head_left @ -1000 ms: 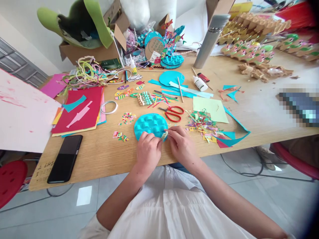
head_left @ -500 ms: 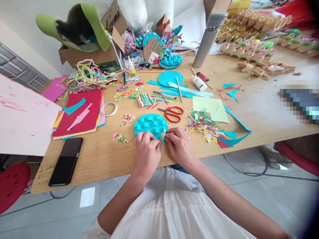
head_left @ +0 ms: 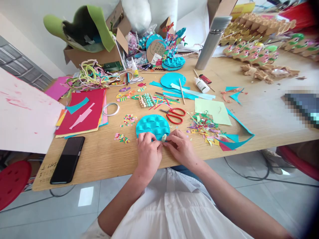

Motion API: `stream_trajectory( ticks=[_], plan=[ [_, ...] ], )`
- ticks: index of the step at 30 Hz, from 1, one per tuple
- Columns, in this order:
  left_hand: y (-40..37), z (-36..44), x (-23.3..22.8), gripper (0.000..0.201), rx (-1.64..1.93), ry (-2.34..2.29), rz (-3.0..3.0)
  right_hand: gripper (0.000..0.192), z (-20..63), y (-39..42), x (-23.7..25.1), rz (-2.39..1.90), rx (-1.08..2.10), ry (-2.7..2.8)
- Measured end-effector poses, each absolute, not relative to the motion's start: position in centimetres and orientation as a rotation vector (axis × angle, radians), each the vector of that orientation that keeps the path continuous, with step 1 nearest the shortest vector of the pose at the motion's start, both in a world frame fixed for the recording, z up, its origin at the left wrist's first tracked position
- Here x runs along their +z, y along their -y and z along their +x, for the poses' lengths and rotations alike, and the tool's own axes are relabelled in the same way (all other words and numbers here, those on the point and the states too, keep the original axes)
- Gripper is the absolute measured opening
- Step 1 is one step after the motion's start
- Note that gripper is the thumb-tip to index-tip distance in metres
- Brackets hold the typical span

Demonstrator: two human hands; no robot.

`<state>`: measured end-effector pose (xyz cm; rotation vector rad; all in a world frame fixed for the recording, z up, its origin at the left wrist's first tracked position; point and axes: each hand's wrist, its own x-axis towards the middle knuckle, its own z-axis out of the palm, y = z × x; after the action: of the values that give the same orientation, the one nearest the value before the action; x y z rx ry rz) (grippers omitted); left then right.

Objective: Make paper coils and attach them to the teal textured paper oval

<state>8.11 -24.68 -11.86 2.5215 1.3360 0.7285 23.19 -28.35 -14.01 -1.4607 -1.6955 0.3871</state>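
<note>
A round turquoise paper disc [head_left: 152, 124] with raised bumps lies near the table's front edge. My left hand [head_left: 148, 152] and my right hand [head_left: 181, 147] meet at the disc's near right edge. Between their fingertips they pinch a small pale folded paper strip [head_left: 163, 137] that stands against the disc. Both hands rest on the wooden table [head_left: 261, 116].
Red-handled scissors [head_left: 174, 114] lie just behind the disc, coloured paper scraps [head_left: 206, 127] to the right. A black phone [head_left: 67, 159] sits front left beside red card sheets [head_left: 83, 111]. A glue bottle [head_left: 201, 85], a metal flask [head_left: 211, 41] and cardboard boxes stand farther back.
Both hands have stayed at the disc's edge, working the small strip; it now sits lower between the fingertips. The view shifted slightly.
</note>
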Motion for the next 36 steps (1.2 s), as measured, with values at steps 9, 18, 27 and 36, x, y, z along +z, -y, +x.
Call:
stream_trajectory(
  ticks=[9, 18, 27, 36],
  plan=[
    [24.7, 8.1, -11.7, 0.02, 0.692, -1.325, 2.522, 0.013, 23.0, 28.1, -13.8, -1.497, 0.407, 1.709],
    [24.6, 7.9, -11.7, 0.018, 0.693, -1.307, 2.536, 0.012, 23.1, 28.4, -13.6, -1.561, 0.427, 1.658],
    [24.6, 8.0, -11.8, 0.02, 0.687, -1.294, 2.561, 0.015, 22.2, 28.9, -13.3, -1.699, 0.413, 1.612],
    [24.4, 8.0, -11.6, 0.02, 0.683, -1.27, 2.573, 0.016, 21.6, 28.9, -13.1, -1.813, 0.429, 1.572]
  ],
)
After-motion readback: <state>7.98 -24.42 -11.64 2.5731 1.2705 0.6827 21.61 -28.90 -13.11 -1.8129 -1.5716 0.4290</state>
